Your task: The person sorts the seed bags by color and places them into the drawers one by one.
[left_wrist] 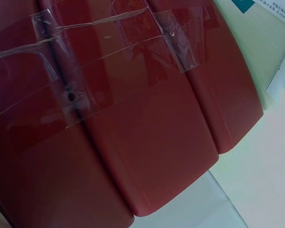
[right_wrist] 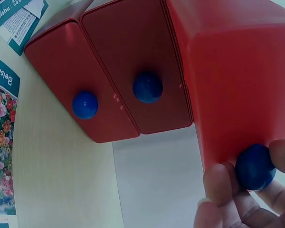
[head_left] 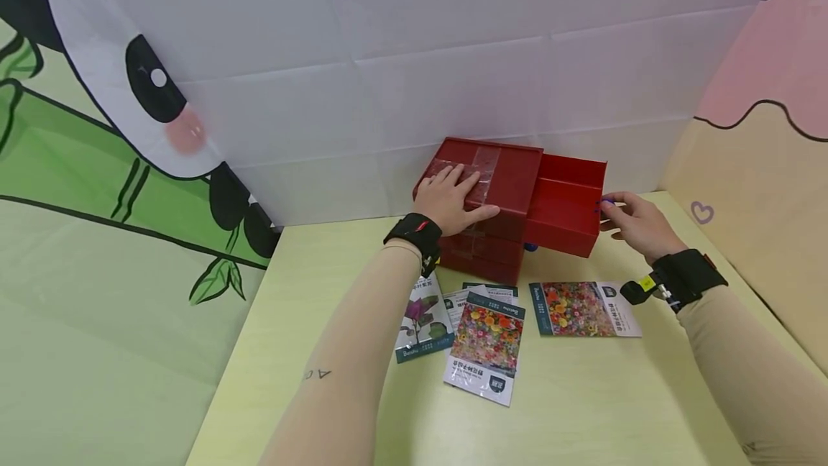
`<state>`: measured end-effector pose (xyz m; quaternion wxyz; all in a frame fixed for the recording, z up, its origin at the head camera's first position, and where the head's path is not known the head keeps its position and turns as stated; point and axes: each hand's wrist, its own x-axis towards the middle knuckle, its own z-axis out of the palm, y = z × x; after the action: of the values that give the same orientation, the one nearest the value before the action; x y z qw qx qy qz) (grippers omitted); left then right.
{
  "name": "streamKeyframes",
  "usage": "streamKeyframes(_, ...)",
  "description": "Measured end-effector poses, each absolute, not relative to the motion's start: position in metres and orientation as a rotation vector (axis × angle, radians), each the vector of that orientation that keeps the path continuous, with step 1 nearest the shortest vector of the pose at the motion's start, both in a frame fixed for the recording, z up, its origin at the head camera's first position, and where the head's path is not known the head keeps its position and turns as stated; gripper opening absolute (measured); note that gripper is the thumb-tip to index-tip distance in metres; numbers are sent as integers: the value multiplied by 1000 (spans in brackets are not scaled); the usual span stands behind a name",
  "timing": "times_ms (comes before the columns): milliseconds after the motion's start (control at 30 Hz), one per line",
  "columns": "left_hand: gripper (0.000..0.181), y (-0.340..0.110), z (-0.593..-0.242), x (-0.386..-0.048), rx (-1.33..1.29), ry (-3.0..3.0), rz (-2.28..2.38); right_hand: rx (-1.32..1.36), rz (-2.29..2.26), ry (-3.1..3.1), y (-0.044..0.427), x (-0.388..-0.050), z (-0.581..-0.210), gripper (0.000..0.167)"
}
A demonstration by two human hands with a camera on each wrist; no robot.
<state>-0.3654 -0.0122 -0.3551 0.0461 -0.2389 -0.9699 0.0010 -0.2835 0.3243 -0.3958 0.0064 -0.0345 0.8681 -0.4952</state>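
A red box of stacked drawers (head_left: 517,178) stands against the back wall, with clear tape across its top and side. My left hand (head_left: 451,201) rests on the top with its fingers spread. The top drawer (head_left: 568,196) is pulled out to the right, and its red inside shows. At the drawer's front, my right hand (head_left: 637,225) pinches a round blue knob (right_wrist: 255,166) between thumb and fingers. In the right wrist view, the two lower drawers are closed, each with its own blue knob (right_wrist: 147,87). The left wrist view shows the box's taped side (left_wrist: 147,118).
Several seed packets lie in front of the box: a flower packet (head_left: 486,347), one with a purple bloom (head_left: 420,318), and others partly covered. Another flower packet (head_left: 582,309) lies flat below the open drawer. Printed cloth walls (head_left: 453,70) border the pale table (head_left: 582,394).
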Motion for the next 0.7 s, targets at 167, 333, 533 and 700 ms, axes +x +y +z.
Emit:
streamKeyframes(167, 89, -11, -354, -364, -733, -2953, 6, -97, -1569, 2709, 329, -279, -396, 58)
streamKeyframes(333, 90, -11, -355, -366, -730, -2936, 12, -52, -1573, 2717, 333, -274, -395, 63)
streamKeyframes(533, 91, -11, -359, -369, -718, -2923, 29, -32, -1610, 2701, 338, -269, -398, 62)
streamKeyframes(700, 90, -11, -360, -369, -719, -2927, 0, -34, -1657, 2671, 341, -270, -404, 57)
